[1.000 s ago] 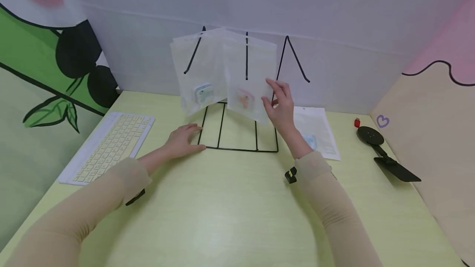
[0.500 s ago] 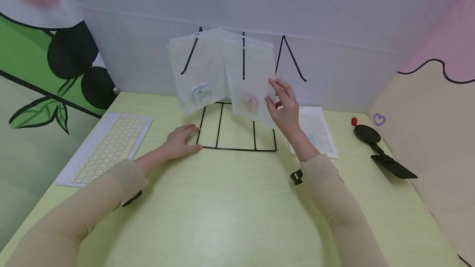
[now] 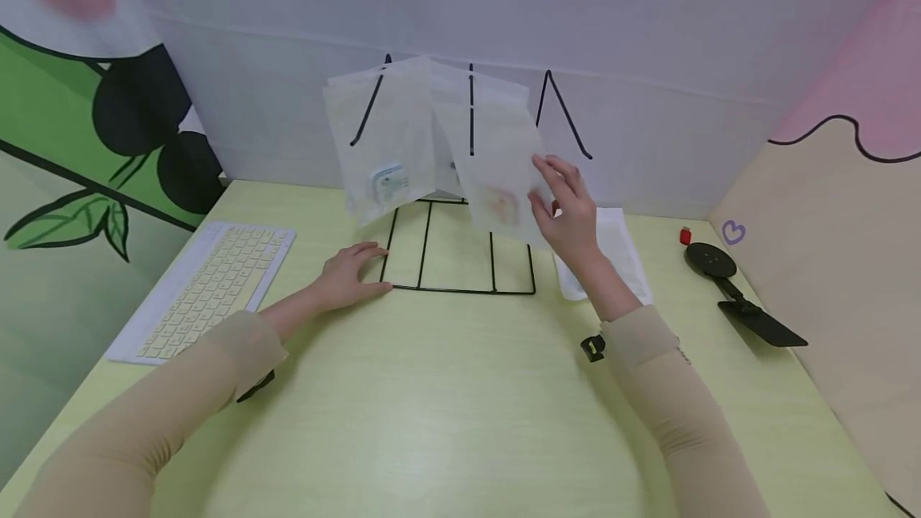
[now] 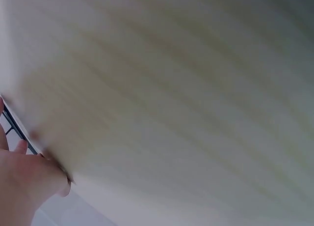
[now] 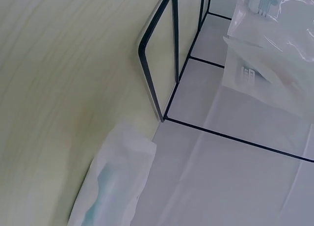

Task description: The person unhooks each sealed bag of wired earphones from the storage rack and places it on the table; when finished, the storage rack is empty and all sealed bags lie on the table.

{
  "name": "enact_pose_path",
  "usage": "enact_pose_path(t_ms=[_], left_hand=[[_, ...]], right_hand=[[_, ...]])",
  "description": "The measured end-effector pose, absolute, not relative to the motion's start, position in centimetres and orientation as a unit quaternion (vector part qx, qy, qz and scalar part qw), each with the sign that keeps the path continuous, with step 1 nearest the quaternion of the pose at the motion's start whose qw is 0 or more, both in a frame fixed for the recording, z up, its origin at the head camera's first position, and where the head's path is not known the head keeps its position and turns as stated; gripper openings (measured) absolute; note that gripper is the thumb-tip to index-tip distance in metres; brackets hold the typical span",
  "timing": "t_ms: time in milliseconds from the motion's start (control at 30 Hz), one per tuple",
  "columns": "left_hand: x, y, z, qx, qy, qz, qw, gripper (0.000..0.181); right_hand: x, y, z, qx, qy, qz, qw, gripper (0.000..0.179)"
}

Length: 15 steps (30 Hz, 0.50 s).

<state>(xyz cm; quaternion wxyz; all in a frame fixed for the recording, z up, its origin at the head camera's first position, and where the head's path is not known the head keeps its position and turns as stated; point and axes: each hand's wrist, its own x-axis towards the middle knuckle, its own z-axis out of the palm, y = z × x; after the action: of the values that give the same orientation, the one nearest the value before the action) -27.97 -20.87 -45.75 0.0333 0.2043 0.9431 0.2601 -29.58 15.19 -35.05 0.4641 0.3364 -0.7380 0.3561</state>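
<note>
The white pouch [image 3: 492, 138] is hanging from the middle hook [image 3: 471, 130] of the black wire rack [image 3: 453, 290]. The grip of the right hand [image 3: 572, 222] is pinching the pouch's right edge; the grip of the left hand [image 3: 345, 274] is lying spread against the left side of the rack's base. The pouch is probably behaving as light, limp, slippery film, with the top hole likely tearing under force. Holding the side edge, near the pinkish content [image 3: 502, 205], is seeming soundest.

The pale table [image 3: 432, 414] is carrying: keyboard [image 3: 209, 290] at ten o'clock, wire rack [image 3: 460, 289] (black!) at twelve, packet [image 3: 619, 250] at one, black stand [image 3: 748, 307], red piece [image 3: 685, 236] at two!
</note>
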Motion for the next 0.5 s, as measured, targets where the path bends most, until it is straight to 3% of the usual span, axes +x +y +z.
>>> enact_pose_path(t_ms=[333,500], left_hand=[[-28.0,-20.9,-45.8,0.202,0.945,0.255,0.035,0.069],[-28.1,-20.9,-45.8,0.202,0.946,0.252,0.034,0.069]], right_hand=[[-29.2,17.2,-34.1,0.357,-0.763,0.271,0.466,0.064],[-28.6,17.8,-33.6,0.381,-0.765,0.231,0.466,0.063]])
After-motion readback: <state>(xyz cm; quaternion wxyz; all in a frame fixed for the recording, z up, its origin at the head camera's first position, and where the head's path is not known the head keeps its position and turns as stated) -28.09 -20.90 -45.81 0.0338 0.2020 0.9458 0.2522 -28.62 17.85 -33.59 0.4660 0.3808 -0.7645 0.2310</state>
